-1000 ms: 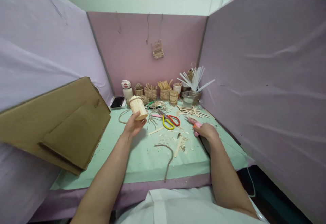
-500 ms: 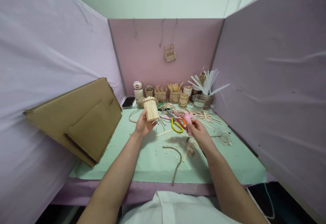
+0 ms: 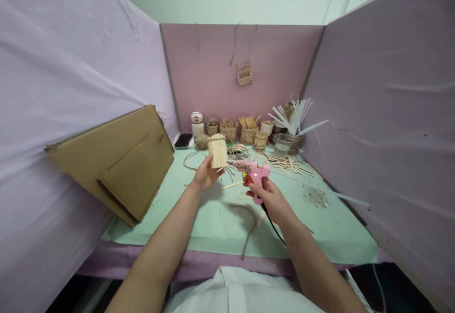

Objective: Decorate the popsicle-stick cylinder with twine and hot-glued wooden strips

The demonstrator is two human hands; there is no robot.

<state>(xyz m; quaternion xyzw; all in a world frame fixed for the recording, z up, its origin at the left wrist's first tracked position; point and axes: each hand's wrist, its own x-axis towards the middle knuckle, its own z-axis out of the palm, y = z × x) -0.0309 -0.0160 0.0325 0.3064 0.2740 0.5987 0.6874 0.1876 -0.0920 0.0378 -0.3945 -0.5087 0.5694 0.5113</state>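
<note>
My left hand [image 3: 208, 173] is wrapped round a small wooden-stick cup [image 3: 218, 151] with twine near its top, held up over the table. In my right hand [image 3: 265, 192] is a pink hot glue gun [image 3: 256, 175], gripped by its handle, a small light glowing on its body. Its nozzle points left, close to the cup's lower right side; whether it touches I cannot tell. A clear glue stick sticks out behind the gun, and a black cord hangs from the handle. Beneath my hands a length of brown twine [image 3: 250, 230] lies on the green tabletop [image 3: 213, 232].
Cardboard [image 3: 124, 161] leans at the left. Along the back stand a white jar [image 3: 197, 124], a twine ball [image 3: 202, 142], small stick-filled baskets [image 3: 248, 135] and a pot of glue sticks [image 3: 293, 121]. Thin wood strips [image 3: 289, 163] lie at right. A phone [image 3: 184, 139] rests back left.
My right hand has lifted the glue gun off the tool area and brought its nozzle beside the cup. My left hand still holds the cup; the view has shifted slightly.
</note>
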